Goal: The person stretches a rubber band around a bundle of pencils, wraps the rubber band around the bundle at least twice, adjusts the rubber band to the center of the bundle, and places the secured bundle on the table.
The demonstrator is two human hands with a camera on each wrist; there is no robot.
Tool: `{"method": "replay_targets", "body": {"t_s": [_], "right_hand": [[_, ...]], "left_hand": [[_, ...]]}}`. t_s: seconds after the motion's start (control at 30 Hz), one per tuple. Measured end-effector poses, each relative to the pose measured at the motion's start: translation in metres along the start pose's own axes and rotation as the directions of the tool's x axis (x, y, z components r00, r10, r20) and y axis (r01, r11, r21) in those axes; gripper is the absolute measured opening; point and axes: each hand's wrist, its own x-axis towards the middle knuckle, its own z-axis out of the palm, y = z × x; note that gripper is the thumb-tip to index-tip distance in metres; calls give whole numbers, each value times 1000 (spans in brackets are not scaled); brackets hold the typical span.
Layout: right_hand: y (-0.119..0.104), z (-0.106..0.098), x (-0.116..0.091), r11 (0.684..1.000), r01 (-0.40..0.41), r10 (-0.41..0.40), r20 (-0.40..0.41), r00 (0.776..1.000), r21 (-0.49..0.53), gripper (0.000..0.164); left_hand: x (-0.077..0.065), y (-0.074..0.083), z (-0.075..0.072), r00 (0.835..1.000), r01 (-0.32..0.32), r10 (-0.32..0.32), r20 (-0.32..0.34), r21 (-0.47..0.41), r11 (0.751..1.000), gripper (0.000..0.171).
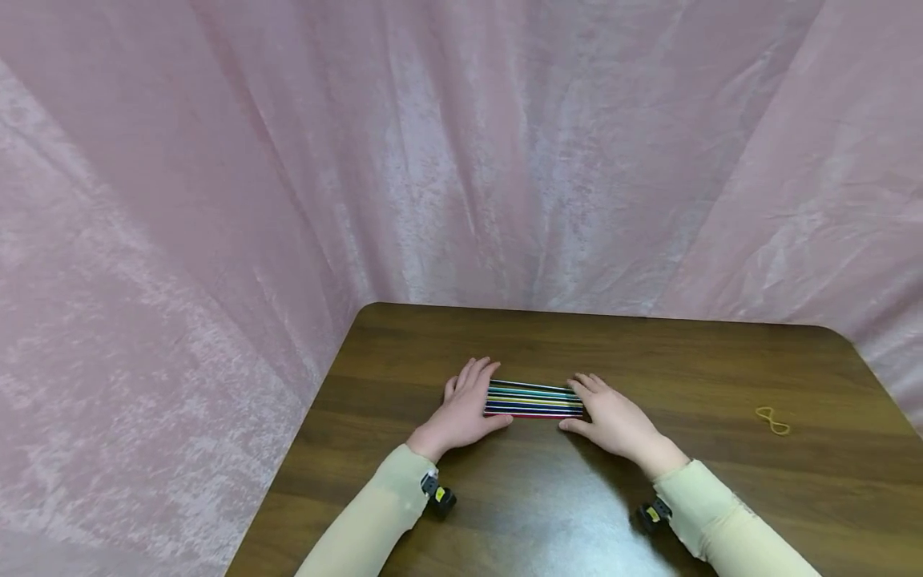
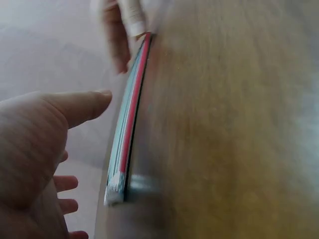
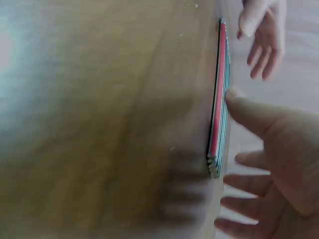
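A flat row of several coloured pencils (image 1: pixel 535 400) lies side by side on the table, spanning the gap between both hands. The one nearest the person is red, and the others show blue, yellow, teal and dark stripes. At the row's left end is my left hand (image 1: pixel 465 406), its fingers stretched forward and its thumb extended toward the near side. My right hand (image 1: pixel 613 418) mirrors it at the right end, fingers spread. Both wrist views show the hands with straight fingers around the pencil ends (image 2: pixel 115 188), none curled round the pencils.
A yellow rubber band (image 1: pixel 774 421), twisted into a figure eight, lies on the wooden table (image 1: pixel 692 369) to the right. Pink curtains (image 1: pixel 461 160) hang behind the table's far edge and along its left side. A small black camera sits on each wrist.
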Motion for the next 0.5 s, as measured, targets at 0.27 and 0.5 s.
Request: {"method": "replay_targets", "body": {"t_s": [0.27,0.5], "right_hand": [[-13,1,34,992,111,-112,-11,994,-66,75],[-16,-2,50,998,62,-60,105,993,-15,79]], "left_hand": [[30,15,-3,994,-85,61,86,314,946,96],[38,21,-6,987,-100,45,155,372,923,90]]}}
